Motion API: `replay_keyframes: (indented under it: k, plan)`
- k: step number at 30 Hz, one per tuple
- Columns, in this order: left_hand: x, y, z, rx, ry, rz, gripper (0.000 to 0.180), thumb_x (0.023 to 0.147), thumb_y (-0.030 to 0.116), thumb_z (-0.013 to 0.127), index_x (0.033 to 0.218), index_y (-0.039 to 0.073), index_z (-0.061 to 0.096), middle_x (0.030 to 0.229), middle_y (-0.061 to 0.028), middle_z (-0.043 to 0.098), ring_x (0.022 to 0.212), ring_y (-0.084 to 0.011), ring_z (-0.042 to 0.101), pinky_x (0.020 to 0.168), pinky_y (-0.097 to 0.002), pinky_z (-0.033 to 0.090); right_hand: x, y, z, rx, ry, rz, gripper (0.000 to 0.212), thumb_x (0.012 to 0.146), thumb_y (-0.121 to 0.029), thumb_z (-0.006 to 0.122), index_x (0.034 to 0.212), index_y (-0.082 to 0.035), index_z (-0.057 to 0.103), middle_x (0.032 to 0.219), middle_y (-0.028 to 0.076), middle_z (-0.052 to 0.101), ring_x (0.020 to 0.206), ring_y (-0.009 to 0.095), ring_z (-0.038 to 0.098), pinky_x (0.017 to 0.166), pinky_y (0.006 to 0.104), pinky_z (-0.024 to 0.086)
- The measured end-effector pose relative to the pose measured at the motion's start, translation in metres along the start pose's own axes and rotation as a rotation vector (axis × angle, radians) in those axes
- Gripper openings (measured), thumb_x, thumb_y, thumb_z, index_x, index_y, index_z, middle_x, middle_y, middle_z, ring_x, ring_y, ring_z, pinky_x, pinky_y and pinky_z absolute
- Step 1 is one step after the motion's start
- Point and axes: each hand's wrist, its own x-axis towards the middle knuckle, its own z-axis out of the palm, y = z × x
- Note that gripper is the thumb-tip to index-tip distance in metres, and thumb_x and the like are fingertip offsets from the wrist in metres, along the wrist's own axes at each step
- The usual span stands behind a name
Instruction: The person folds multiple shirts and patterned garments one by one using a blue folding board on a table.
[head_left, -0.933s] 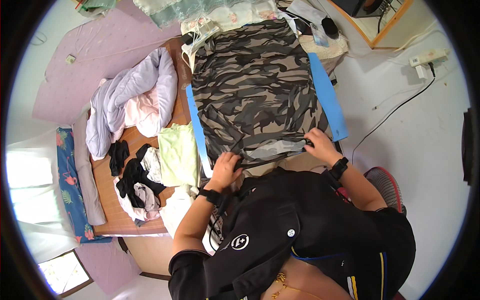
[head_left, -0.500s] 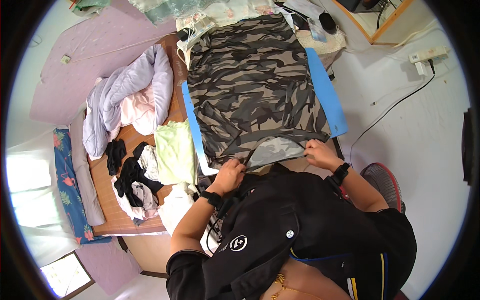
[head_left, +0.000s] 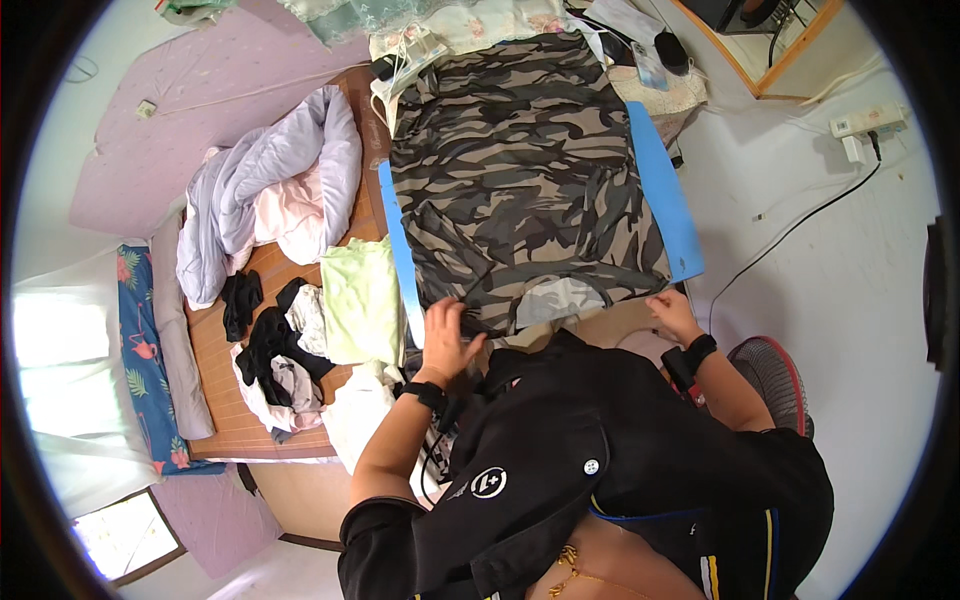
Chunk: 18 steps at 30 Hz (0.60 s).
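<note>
A camouflage T-shirt [head_left: 530, 160] in grey, brown and black is spread over a blue board [head_left: 655, 190], its neck opening towards me with paler inner fabric showing. At its near left corner lies my left hand [head_left: 448, 338], fingers apart, touching the cloth and gripping nothing. My right hand [head_left: 677, 314] pinches the shirt's near right corner between thumb and fingers.
To the left, a bed with a brown mat [head_left: 260, 440] bears a lilac quilt [head_left: 270, 165], a pale green cloth [head_left: 358, 300] and several black and white garments. A power strip [head_left: 868, 121] with a black cable is at right. A shoe [head_left: 772, 375] shows beside my right arm.
My left hand has let go of the shirt's near edge and spread its fingers, shifting slightly left along the cloth. My right hand has moved outward to the right corner. The view has shifted slightly.
</note>
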Motion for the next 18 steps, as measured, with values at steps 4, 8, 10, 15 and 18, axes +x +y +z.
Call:
replay_keyframes:
  k: [4,8,10,15,18]
  plan:
    - [0.006,-0.015,-0.007,0.103,0.048,-0.099,0.043,0.061,0.015,0.066,0.098,0.003,0.047,0.111,-0.016,0.043,0.103,-0.0347,0.039,0.087,-0.041,0.034,0.003,-0.01,-0.005,0.404,-0.016,0.236,0.058,0.075,-0.041,0.061,0.106,0.005,0.045,0.098,0.012,0.054,0.088,0.019,0.054,0.069,0.0299,0.043]
    - [0.001,-0.037,0.011,0.138,-0.01,-0.12,0.028,0.064,0.01,0.062,0.088,0.004,0.05,0.11,-0.0151,0.045,0.104,-0.0343,0.04,0.087,-0.0408,0.034,0.007,-0.023,-0.001,0.726,-0.028,0.384,0.057,0.075,-0.041,0.061,0.108,0.002,0.045,0.101,0.01,0.051,0.095,0.018,0.051,0.071,0.0273,0.043]
    - [0.003,-0.036,0.017,0.171,0.026,-0.053,0.017,0.067,0.007,0.057,0.082,0.003,0.052,0.108,-0.0134,0.048,0.106,-0.0323,0.041,0.087,-0.0414,0.034,0.014,-0.007,0.001,0.843,-0.054,0.424,0.046,0.077,-0.035,0.06,0.103,0.0,0.048,0.096,0.01,0.054,0.09,0.018,0.055,0.069,0.0251,0.044]
    - [-0.007,-0.033,0.007,0.109,-0.1,0.028,0.016,0.066,0.004,0.057,0.08,0.003,0.049,0.113,-0.0153,0.047,0.106,-0.0332,0.042,0.088,-0.0405,0.035,0.004,-0.007,-0.008,0.865,-0.104,0.344,0.024,0.081,-0.024,0.054,0.09,-0.002,0.051,0.088,0.01,0.057,0.079,0.019,0.059,0.065,0.0245,0.045]
    - [-0.01,-0.029,-0.008,0.04,-0.205,0.031,0.029,0.062,0.009,0.063,0.086,0.003,0.048,0.113,-0.0147,0.046,0.105,-0.0326,0.042,0.087,-0.0401,0.035,-0.003,-0.02,-0.013,0.872,-0.083,0.327,0.016,0.082,-0.019,0.051,0.085,-0.003,0.05,0.084,0.01,0.058,0.078,0.019,0.059,0.063,0.0249,0.045]
